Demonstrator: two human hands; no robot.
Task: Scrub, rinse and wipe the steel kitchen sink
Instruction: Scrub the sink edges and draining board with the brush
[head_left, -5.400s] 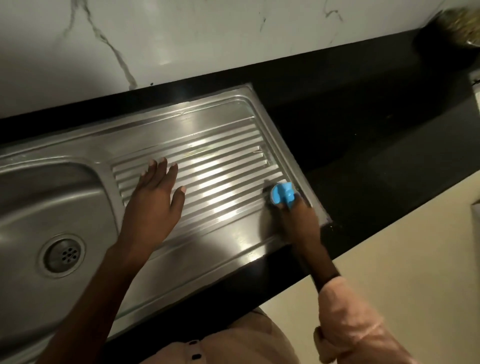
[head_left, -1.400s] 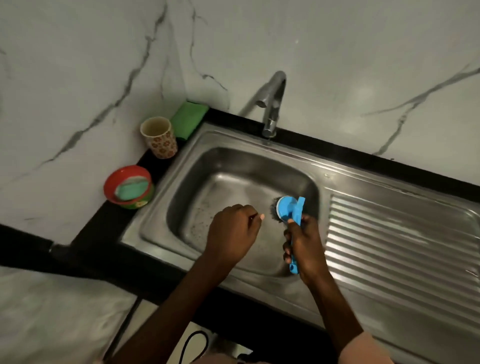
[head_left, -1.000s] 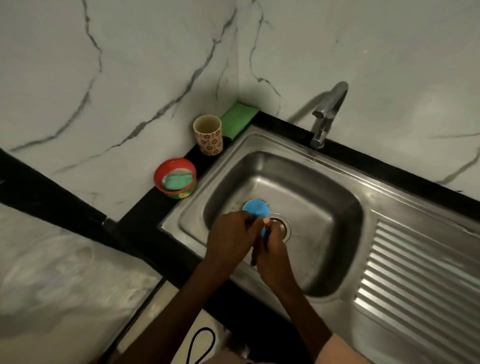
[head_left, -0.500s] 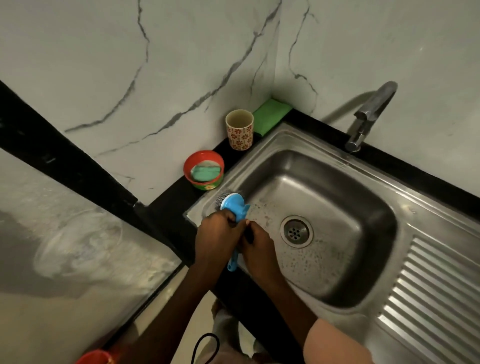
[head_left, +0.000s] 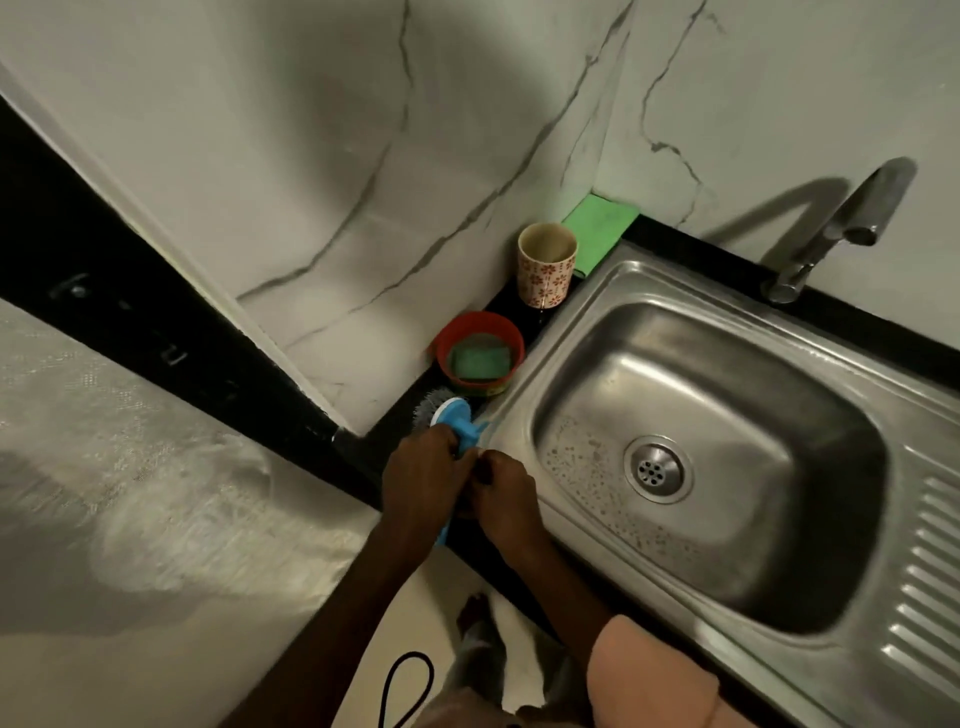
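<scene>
- Head view: steel sink (head_left: 587, 332) set into black counter (head_left: 857, 332), basin right of centre, round drain (head_left: 658, 468) in its floor, dark specks scattered over basin floor left of and below drain.
- Ribbed drainboard (head_left: 930, 597) running off at right edge.
- Blue scrub brush (head_left: 457, 415) at sink's near-left corner, bristle head over counter just outside rim, handle angled down toward body and mostly hidden by hands.
- Left hand (head_left: 418, 480) wrapped round brush handle, fingers curled, gripping just below blue head.
- Right hand (head_left: 501, 491) pressed against left, fingers curled inward; cannot tell whether closed round handle or merely tucked against it.
- Peach sleeve (head_left: 649, 675) on right forearm, bottom right.
- Red bowl (head_left: 447, 343) just beyond brush head on counter strip left of sink, green sponge (head_left: 479, 361) lying inside.
- Floral cup (head_left: 545, 265) upright farther back on same strip.
- Green cloth (head_left: 602, 223) flat in wall corner behind cup.
- Steel tap (head_left: 836, 228) at back right, spout pointing toward upper right, casting shadow on wall.
- White marble wall (head_left: 311, 156) with grey veins behind and left.
- Black cable loop (head_left: 405, 686) on pale floor at bottom.
</scene>
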